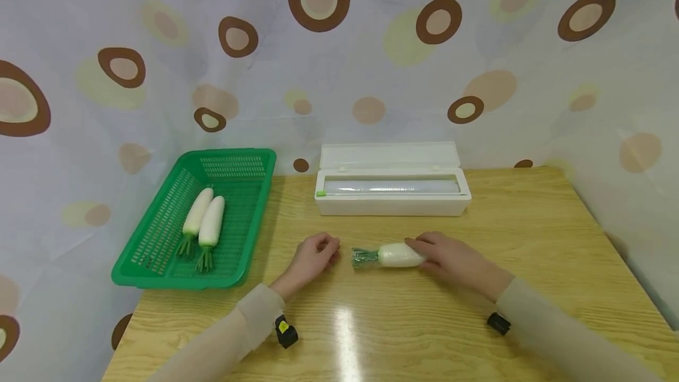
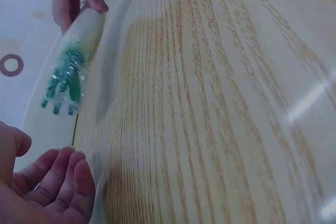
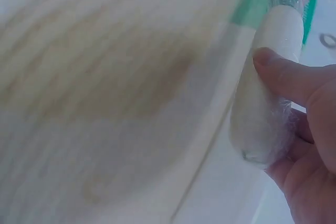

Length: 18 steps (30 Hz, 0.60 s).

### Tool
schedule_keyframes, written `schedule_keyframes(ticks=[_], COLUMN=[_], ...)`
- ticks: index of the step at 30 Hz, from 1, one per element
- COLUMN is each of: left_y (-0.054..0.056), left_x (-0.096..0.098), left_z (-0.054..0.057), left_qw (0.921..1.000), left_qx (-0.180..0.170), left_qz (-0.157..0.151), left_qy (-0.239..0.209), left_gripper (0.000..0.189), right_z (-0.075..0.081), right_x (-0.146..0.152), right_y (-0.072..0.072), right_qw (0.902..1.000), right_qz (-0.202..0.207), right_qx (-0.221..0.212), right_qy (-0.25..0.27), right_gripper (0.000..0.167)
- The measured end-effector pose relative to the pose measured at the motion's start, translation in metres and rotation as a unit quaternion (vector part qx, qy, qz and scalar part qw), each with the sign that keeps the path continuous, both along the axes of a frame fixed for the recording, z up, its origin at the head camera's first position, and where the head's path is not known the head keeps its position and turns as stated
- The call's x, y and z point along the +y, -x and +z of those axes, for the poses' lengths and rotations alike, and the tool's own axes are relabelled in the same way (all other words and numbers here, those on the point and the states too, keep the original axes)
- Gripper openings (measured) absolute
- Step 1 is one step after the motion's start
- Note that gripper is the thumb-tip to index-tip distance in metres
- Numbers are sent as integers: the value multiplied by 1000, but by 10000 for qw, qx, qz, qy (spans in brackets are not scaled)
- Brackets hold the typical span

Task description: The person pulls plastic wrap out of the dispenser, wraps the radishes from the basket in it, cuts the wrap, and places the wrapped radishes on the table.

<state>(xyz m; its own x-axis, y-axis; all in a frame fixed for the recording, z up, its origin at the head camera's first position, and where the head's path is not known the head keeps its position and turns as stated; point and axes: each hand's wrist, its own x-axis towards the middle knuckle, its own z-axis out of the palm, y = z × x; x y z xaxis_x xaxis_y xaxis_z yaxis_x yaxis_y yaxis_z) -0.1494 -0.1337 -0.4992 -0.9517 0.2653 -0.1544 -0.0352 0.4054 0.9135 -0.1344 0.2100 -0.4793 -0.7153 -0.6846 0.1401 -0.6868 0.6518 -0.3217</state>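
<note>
My right hand [image 1: 448, 257] grips a white radish [image 1: 399, 255] by its root end, thumb on one side and fingers on the other. Clear plastic film covers the radish [image 3: 270, 85] and bunches round its green stem stubs [image 2: 67, 80], which point left toward my other hand. My left hand [image 1: 314, 258] is just left of those stems, apart from them. Its fingers [image 2: 73, 190] are loosely curled with nothing in them, the thumb standing away.
A green basket [image 1: 260, 211] on the left holds two white radishes [image 1: 204, 223] with green stubs. Behind my hands, a white box [image 1: 392, 206] with its lid raised contains a roll of plastic film [image 1: 389, 186]. A patterned cloth [image 1: 371, 46] hangs behind the wooden table [image 1: 424, 335].
</note>
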Motion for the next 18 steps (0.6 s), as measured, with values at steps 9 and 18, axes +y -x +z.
schedule_keyframes(ticks=[9, 18], left_y=[0, 0], left_x=[1, 2], left_z=[1, 0], left_qw=[10000, 10000], left_qx=[8, 58], left_qz=[13, -55], left_qy=[5, -2], left_gripper=[32, 31], right_z=[34, 31], right_x=[66, 145], right_y=[-3, -3], right_qw=[9930, 9725], right_qz=[-835, -2199], right_qx=[771, 672], right_qy=[333, 383], right_gripper=[57, 56])
